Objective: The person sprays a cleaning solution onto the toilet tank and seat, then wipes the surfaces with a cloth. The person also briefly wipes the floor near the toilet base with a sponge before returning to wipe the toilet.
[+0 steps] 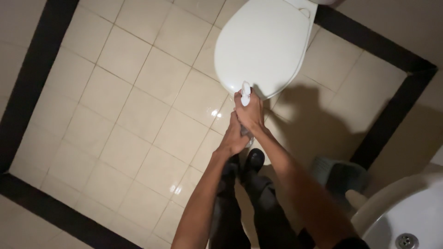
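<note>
A bathroom: white toilet (263, 46) with closed lid, washbasin (406, 221), beige floor tiles (129, 115).

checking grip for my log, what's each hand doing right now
Left hand: closed around the bottle's lower part.
Right hand: closed on the white spray bottle.

both bare arms stretch forward and down, meeting ahead of the body; the right hand (249, 112) is clenched, the left hand (234, 138) cupped just beneath it.
</note>
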